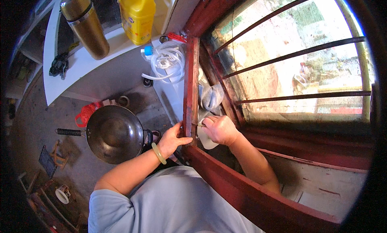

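My left hand [174,138], with a pale bangle on the wrist, grips the lower part of an upright red wooden post [190,84] of the window frame, thumb toward its face. On the post's right side, my right hand [221,129] is closed around a thin metal piece [199,124] that meets the wood; what kind of piece it is I cannot tell. Behind that hand are a grey cloth [211,97] and a white object [207,141], partly hidden by my fingers.
A black wok [111,134] lies left, beside a red bag [85,114]. Coiled clear tubing [169,62], a yellow jug [137,21] and a gold flask [90,37] occupy white surfaces above. The barred window [290,68] fills the right; a folding stool [60,160] stands lower left.
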The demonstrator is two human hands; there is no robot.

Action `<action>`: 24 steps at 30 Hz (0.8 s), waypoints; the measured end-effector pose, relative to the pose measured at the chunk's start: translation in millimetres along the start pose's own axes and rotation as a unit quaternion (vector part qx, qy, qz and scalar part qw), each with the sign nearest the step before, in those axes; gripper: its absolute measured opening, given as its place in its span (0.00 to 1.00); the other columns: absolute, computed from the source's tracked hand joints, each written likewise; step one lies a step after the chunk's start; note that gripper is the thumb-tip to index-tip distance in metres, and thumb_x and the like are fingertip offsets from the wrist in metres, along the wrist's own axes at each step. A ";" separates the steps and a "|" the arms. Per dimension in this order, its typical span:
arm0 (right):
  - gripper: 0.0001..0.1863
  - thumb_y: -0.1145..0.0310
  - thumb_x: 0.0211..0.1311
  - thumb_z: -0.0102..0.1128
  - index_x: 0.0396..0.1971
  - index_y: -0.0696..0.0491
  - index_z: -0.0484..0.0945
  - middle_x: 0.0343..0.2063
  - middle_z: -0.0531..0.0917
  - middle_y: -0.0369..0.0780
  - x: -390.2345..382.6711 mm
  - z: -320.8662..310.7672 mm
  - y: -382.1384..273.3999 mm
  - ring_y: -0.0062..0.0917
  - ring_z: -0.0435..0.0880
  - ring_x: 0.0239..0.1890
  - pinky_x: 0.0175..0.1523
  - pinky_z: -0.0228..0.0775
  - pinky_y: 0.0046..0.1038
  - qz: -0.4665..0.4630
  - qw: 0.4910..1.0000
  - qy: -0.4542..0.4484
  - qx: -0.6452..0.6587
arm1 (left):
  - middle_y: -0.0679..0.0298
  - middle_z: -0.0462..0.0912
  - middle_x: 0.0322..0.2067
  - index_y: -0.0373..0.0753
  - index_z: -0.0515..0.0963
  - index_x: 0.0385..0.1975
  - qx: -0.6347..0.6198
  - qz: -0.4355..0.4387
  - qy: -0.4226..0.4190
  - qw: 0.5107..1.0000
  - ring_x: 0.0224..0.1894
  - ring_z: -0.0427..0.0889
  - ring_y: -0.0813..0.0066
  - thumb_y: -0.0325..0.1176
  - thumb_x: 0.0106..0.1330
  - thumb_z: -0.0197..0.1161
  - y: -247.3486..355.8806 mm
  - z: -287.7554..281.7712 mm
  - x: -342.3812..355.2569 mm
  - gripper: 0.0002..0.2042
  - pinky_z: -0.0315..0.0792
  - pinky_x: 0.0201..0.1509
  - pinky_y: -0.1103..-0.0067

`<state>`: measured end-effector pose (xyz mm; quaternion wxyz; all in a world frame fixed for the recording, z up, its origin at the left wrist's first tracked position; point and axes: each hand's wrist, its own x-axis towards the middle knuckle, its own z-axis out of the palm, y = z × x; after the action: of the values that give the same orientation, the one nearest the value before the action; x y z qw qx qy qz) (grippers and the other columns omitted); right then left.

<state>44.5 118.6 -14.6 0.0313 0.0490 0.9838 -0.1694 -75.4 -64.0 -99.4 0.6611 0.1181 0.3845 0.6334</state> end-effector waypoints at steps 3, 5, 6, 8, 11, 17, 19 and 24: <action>0.11 0.64 0.56 0.59 0.24 0.53 0.69 0.20 0.77 0.43 -6.9 3.6 -3.9 0.40 0.80 0.24 0.28 0.72 0.40 -0.009 1.000 -0.013 0.002 | 0.63 0.76 0.51 0.35 0.60 0.65 -0.012 0.010 -0.002 1.000 0.52 0.74 0.74 0.22 0.56 0.67 1.2 2.6 -1.8 0.35 0.66 0.60 0.76; 0.11 0.63 0.56 0.59 0.24 0.53 0.69 0.20 0.77 0.44 -7.3 -0.9 -7.9 0.40 0.80 0.24 0.28 0.72 0.40 -0.024 1.000 0.000 0.007 | 0.63 0.75 0.52 0.35 0.60 0.65 -0.006 0.012 -0.004 1.000 0.52 0.74 0.74 0.22 0.56 0.67 0.4 1.3 -1.3 0.35 0.66 0.60 0.76; 0.11 0.63 0.56 0.59 0.24 0.53 0.69 0.20 0.77 0.44 -7.1 -0.5 -6.2 0.40 0.80 0.23 0.27 0.72 0.40 -0.017 1.000 -0.001 0.000 | 0.63 0.75 0.52 0.35 0.60 0.65 -0.004 0.013 -0.004 1.000 0.52 0.74 0.74 0.22 0.56 0.67 -1.0 0.7 -1.1 0.35 0.66 0.60 0.76; 0.11 0.63 0.56 0.59 0.23 0.53 0.69 0.19 0.77 0.44 -2.7 -0.4 1.0 0.40 0.80 0.22 0.27 0.72 0.40 -0.003 1.000 -0.005 -0.014 | 0.63 0.75 0.52 0.35 0.59 0.66 -0.003 0.012 -0.006 1.000 0.53 0.74 0.74 0.23 0.56 0.67 -4.2 -0.8 0.3 0.36 0.66 0.60 0.76; 0.12 0.62 0.58 0.58 0.24 0.53 0.70 0.18 0.77 0.43 18.8 -11.7 6.8 0.41 0.80 0.22 0.25 0.71 0.40 0.050 0.999 0.005 -0.020 | 0.63 0.75 0.52 0.34 0.58 0.66 0.005 0.007 -0.004 1.000 0.53 0.74 0.73 0.24 0.56 0.68 -5.1 0.3 -0.9 0.36 0.66 0.61 0.75; 0.12 0.62 0.59 0.58 0.24 0.54 0.69 0.20 0.78 0.44 22.1 -14.2 10.4 0.42 0.80 0.24 0.28 0.72 0.40 0.048 0.998 0.006 -0.039 | 0.63 0.75 0.51 0.34 0.58 0.66 0.005 0.016 -0.021 1.000 0.52 0.74 0.74 0.28 0.56 0.69 -3.7 -0.4 -0.4 0.37 0.66 0.60 0.76; 0.12 0.62 0.59 0.58 0.24 0.54 0.69 0.20 0.78 0.44 17.6 -12.0 9.5 0.41 0.81 0.25 0.29 0.72 0.40 0.037 0.999 0.002 -0.039 | 0.63 0.76 0.51 0.34 0.59 0.65 0.008 0.017 -0.021 1.000 0.52 0.74 0.74 0.28 0.56 0.69 -2.6 -0.3 -0.1 0.36 0.67 0.59 0.76; 0.12 0.64 0.57 0.60 0.24 0.54 0.68 0.18 0.76 0.45 4.9 -11.1 -5.2 0.43 0.79 0.22 0.26 0.70 0.41 0.019 1.000 0.001 -0.010 | 0.63 0.76 0.50 0.35 0.58 0.66 0.008 0.023 -0.023 0.999 0.51 0.75 0.74 0.28 0.57 0.69 -4.3 -1.4 0.2 0.36 0.67 0.59 0.76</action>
<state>38.6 117.9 -2.7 0.0343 0.0679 0.9843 -0.1592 -73.2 -65.0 -103.2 0.6537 0.1466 0.3715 0.6428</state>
